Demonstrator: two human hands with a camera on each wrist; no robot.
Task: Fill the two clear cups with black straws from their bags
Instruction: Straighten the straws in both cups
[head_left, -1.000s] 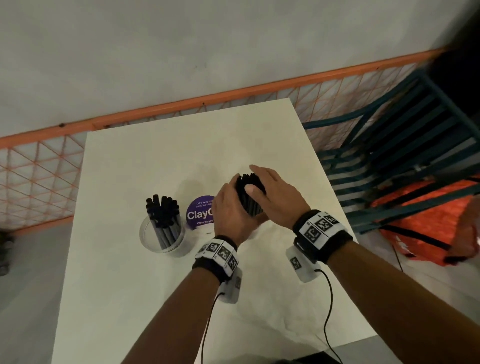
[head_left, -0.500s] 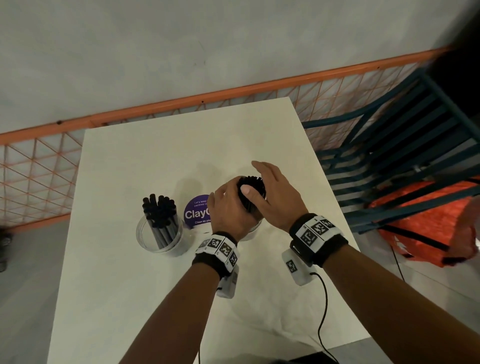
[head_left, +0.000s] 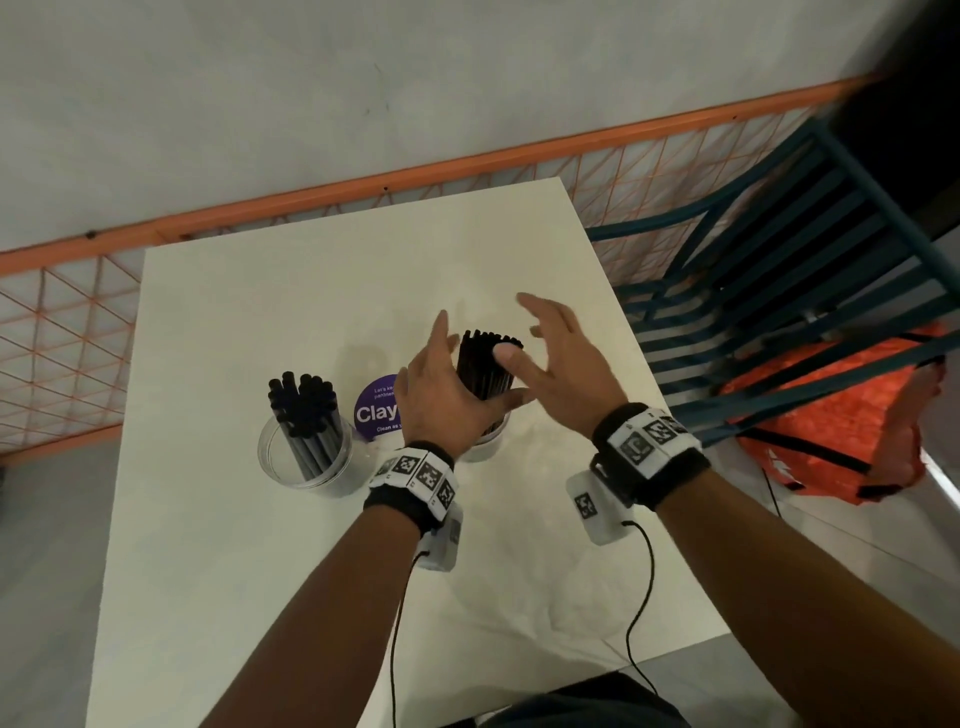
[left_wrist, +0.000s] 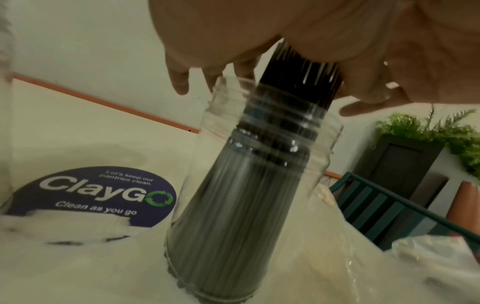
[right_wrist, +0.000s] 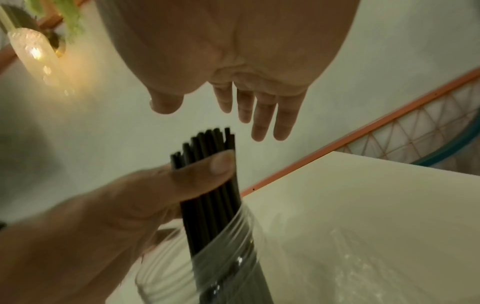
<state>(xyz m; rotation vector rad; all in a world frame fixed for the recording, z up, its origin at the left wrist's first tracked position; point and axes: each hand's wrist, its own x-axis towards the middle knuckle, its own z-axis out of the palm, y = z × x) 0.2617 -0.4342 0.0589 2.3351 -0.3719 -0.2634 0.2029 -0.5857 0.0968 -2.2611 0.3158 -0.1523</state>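
Two clear cups stand on the white table (head_left: 249, 571). The left cup (head_left: 306, 457) holds thick black straws (head_left: 304, 400). The right cup (head_left: 485, 447) holds a tight bundle of thin black straws (head_left: 483, 364), upright and leaning slightly. My left hand (head_left: 452, 379) is beside the bundle with its fingers straight up. Its thumb (right_wrist: 202, 170) lies flat against the straws (right_wrist: 207, 205). My right hand (head_left: 540, 338) hovers just right of the bundle, fingers spread, holding nothing. The left wrist view shows the cup (left_wrist: 246, 205) packed with straws (left_wrist: 298, 86) under my palm.
A round purple ClayGo sticker (head_left: 376, 410) lies between the cups. Crumpled clear plastic (head_left: 519, 597) lies on the table near me. A teal slatted chair (head_left: 779, 312) and an orange bag (head_left: 831, 426) are to the right. An orange mesh fence (head_left: 67, 364) runs behind.
Both hands were wrapped round the thin-straw bundle over the right cup. Now they have spread open; the right hand has come off and the bundle stands in the cup.
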